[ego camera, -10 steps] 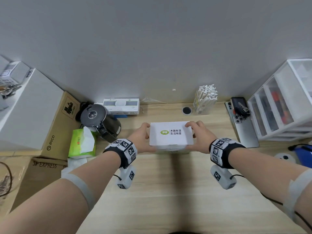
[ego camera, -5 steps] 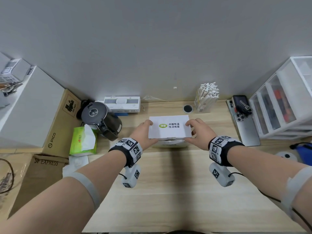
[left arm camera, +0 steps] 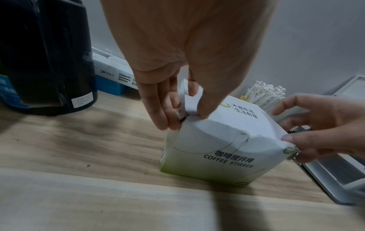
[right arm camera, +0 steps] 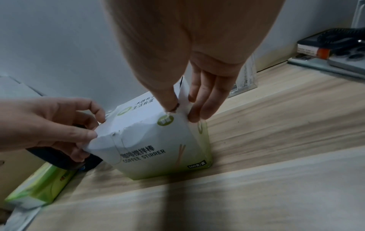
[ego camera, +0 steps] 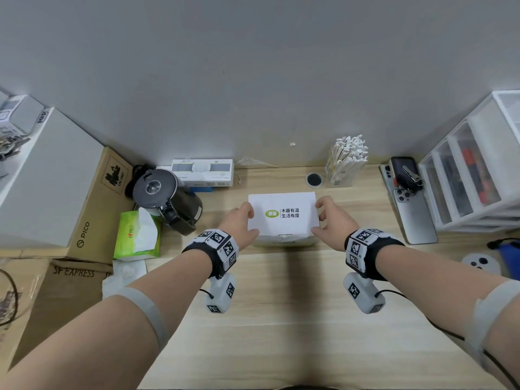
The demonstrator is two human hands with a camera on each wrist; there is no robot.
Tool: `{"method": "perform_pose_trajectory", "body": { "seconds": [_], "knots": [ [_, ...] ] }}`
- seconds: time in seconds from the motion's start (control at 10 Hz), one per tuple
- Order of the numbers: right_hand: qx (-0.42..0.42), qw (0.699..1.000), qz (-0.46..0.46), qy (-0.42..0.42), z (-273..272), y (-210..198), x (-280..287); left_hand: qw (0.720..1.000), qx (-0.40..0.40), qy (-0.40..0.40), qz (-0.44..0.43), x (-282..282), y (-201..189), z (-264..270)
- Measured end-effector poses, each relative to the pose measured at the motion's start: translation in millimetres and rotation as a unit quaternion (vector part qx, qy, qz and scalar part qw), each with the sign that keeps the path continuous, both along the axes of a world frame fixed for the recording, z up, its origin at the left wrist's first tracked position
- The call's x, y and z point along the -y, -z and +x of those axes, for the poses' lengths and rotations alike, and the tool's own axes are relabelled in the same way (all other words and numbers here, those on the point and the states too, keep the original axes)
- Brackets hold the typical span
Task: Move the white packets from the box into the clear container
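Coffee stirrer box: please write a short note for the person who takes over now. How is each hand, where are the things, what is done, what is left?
Left hand: pinches the lid's left corner on the coffee stirrer box.
Right hand: pinches the right corner.
The box stands on the desk, lid down.
Clear container: behind the box at the wall, already holding white packets.
Done: lid gripped.
Left: open the box, move its packets across.

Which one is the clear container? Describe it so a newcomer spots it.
On the wooden desk, look along the grey back wall, right of the round cable hole. The clear container stands there, behind the white box. It alone is see-through and bristles with upright white packets.
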State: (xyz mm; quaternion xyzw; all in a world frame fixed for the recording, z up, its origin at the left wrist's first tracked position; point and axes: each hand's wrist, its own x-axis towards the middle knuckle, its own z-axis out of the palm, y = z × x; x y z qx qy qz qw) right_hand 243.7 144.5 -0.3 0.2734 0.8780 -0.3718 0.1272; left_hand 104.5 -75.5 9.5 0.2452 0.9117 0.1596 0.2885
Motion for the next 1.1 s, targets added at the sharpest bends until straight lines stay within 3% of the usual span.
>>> {"method": "perform_pose_trajectory", "body": {
  "seconds": [0.1,0.2,0.6,0.8,1.0,1.1],
  "knots": [
    [0.02,0.991,-0.101,0.081,-3.4,4.4,2.6,0.996,0.054,-0.069,0.015,-4.6,2.5,-1.9],
    [0.018,0.984,-0.15,0.093,-3.6,8.7,0.3,0.974,0.155,-0.162,0.045,-9.0,-1.0,-2.6],
    [-0.047,0.99,-0.084,0.1,-74.0,0.6,-17.5,0.959,0.077,-0.245,0.121,-38.4,16.9,-63.7],
    [-0.083,0.981,-0.128,0.119,-91.9,8.5,-25.9,0.947,0.064,-0.261,0.174,-52.6,26.3,-79.3],
    [-0.044,0.982,-0.141,0.116,-84.7,17.2,-29.6,0.931,0.139,-0.276,0.195,-55.3,29.1,-77.5],
    [0.036,0.991,-0.079,0.098,-70.4,23.4,-28.6,0.924,0.189,-0.297,0.15,-48.5,44.5,-71.4]
  ]
}}
